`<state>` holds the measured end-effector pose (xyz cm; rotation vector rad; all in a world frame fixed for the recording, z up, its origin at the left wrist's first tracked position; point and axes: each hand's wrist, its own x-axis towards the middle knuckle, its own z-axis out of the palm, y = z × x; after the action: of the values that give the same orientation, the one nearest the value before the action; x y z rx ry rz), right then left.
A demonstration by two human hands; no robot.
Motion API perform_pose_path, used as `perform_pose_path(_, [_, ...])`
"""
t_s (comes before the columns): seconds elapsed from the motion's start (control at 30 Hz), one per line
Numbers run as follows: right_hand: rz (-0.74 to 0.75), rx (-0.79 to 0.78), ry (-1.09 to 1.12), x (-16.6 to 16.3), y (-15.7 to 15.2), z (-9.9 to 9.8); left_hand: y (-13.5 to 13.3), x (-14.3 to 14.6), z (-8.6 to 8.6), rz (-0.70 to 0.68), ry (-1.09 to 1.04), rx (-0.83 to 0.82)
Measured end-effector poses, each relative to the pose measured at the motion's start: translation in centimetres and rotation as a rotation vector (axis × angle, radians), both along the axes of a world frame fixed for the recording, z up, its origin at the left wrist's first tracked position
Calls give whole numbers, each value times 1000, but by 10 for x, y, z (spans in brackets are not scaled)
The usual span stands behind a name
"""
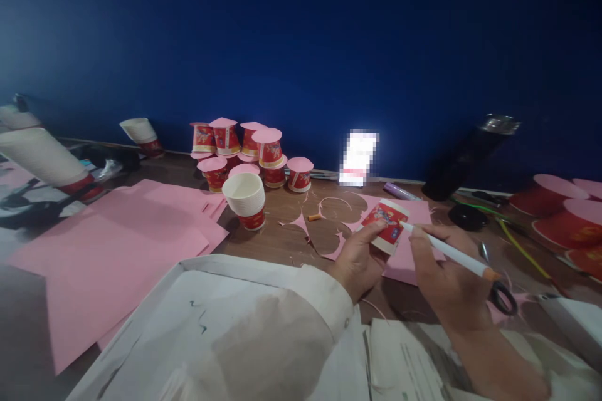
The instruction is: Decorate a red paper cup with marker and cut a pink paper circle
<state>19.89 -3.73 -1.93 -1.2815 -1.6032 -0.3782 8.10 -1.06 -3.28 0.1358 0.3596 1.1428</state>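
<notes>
Print (394, 233) on the red cup (393, 218), gripped by left fingers (371, 229), is illegible; right fingers (424, 257) pinch a white pen (454, 254).

No wording can be read anywhere. The held red paper cup (389, 224) bears a small blue patch with pale characters, too small to make out; 1 stacked cup (226, 140) shows a pale upright strip with dark marks, equally illegible. The bright screen (360, 156) is pixelated. Dark green strokes (203, 328) on a white surface (164, 301) form no clear letters.
</notes>
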Motion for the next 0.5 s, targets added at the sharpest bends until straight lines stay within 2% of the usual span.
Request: perform_pose_path(0.5, [36, -9, -21, -1, -2, 2, -1, -2, 4, -2, -24, -4])
